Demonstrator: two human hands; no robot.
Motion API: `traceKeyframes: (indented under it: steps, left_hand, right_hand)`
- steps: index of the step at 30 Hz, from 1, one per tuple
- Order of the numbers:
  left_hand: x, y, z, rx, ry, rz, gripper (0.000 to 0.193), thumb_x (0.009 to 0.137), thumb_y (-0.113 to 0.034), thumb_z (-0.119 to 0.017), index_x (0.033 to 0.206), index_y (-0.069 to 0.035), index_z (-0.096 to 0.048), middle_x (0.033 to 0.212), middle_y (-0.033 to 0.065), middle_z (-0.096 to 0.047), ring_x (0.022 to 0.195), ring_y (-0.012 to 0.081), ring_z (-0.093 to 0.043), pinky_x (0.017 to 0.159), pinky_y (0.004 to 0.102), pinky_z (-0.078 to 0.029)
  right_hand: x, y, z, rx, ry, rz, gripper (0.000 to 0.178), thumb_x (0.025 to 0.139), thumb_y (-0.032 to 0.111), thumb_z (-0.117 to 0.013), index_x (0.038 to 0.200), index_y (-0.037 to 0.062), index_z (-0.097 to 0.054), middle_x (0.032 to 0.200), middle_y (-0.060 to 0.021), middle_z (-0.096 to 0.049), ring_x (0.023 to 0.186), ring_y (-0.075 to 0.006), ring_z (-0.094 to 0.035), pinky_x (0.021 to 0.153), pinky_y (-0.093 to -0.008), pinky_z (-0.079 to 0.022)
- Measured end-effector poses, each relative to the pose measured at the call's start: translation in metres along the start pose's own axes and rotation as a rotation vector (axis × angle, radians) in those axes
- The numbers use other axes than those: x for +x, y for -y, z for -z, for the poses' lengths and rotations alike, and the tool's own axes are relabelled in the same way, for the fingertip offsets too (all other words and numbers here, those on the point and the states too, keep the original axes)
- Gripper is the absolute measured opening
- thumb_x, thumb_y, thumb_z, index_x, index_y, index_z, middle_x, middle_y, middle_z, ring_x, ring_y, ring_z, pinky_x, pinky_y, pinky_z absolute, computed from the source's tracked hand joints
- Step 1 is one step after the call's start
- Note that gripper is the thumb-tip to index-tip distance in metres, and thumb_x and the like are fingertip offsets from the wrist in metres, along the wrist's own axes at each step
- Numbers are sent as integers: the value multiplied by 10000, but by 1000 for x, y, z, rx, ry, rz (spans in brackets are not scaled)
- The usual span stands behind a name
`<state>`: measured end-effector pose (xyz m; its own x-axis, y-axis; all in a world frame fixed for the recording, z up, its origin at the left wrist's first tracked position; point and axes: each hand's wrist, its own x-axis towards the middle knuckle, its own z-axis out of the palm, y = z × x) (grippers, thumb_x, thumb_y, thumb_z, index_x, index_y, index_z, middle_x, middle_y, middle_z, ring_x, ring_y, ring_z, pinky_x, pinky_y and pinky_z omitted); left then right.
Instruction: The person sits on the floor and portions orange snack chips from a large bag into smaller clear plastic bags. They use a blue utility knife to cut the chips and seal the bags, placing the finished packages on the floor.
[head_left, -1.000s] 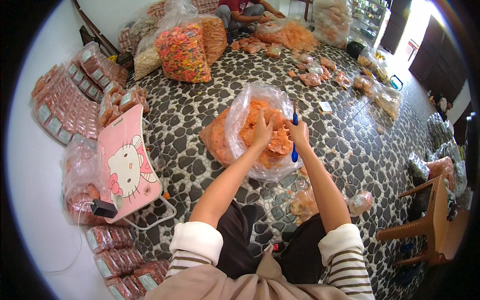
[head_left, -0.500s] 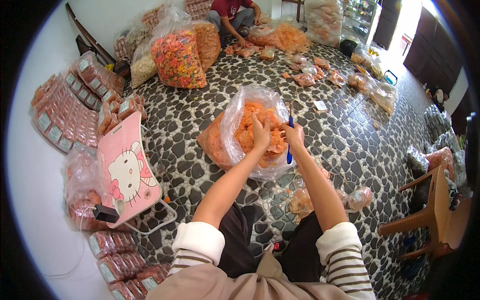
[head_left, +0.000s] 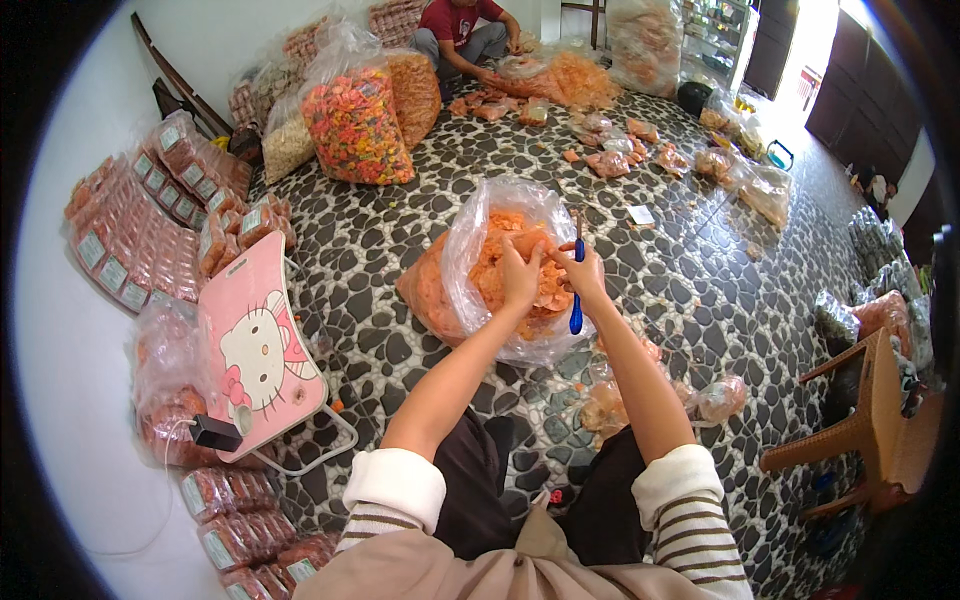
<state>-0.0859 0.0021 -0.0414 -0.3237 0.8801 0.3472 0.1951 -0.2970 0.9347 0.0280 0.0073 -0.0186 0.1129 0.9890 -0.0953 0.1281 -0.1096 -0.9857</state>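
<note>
Across the room spreads a floor [head_left: 690,320] of dark, stone-shaped patches in pale joints. Near its middle, in front of the seated person, sits a wide, clear plastic bag [head_left: 461,270], its mouth open and its crumpled rim flared outward. The bag looks limp and slick, probably fairly heavy when this full; its thin wall would likely slide under the fingers, so a gathered fistful of rim with a palm beneath seems the surest hold.

Both hands meet above the bag's mouth. The left hand [head_left: 519,278] is curled with its thumb raised, close to the other; I cannot tell whether it grips anything. The right hand [head_left: 586,276] is closed around a slim, blue-handled tool [head_left: 576,318], which stands roughly upright with its thin end pointing away from the person. The tool looks stiff and light, and the thicker handle is the sensible place to take hold.

Smallest are the thin orange pieces [head_left: 488,277] heaped inside the bag. They look dry, nearly weightless and brittle, apt to crack under a squeeze; a loose scoop from below, or a light pinch at the edges, should suit them.
</note>
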Motion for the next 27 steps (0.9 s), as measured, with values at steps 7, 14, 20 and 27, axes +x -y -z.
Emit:
traceKeyframes:
  steps: [7,14,20,27]
  left_hand:
    - [-8,-3,-13,-58,-90,-1,536,866,-287,-535,1213,51,-305,1125,230,-490,1047,310,-492,898,372,-362]
    - [1,24,-16,-99,9,211,475,910,-333,-442,1203,22,-327,1176,218,-452,1086,298,-451,907,366,-346]
    - [7,27,-9,-147,21,276,490,923,-366,-400,1204,33,-363,1164,210,-476,1079,311,-465,897,365,-363]
    - [12,5,6,289,167,-100,421,922,-318,-406,1177,15,-442,1010,244,-508,940,367,-503,829,400,-389]
  right_hand:
    - [7,-5,-6,103,-133,-31,145,794,143,-608,855,22,-558,700,-51,-585,446,-99,-514,359,-214,-355]
    - [18,-22,0,18,-84,-149,92,792,89,-576,820,2,-573,675,-69,-588,447,-109,-503,360,-218,-358]
    - [21,-33,-2,-81,102,-109,89,772,75,-592,808,-6,-586,618,-59,-574,452,-109,-490,368,-222,-358]
    - [20,-20,-4,126,29,-55,110,797,70,-556,876,4,-593,669,-54,-584,488,-97,-488,407,-211,-368]
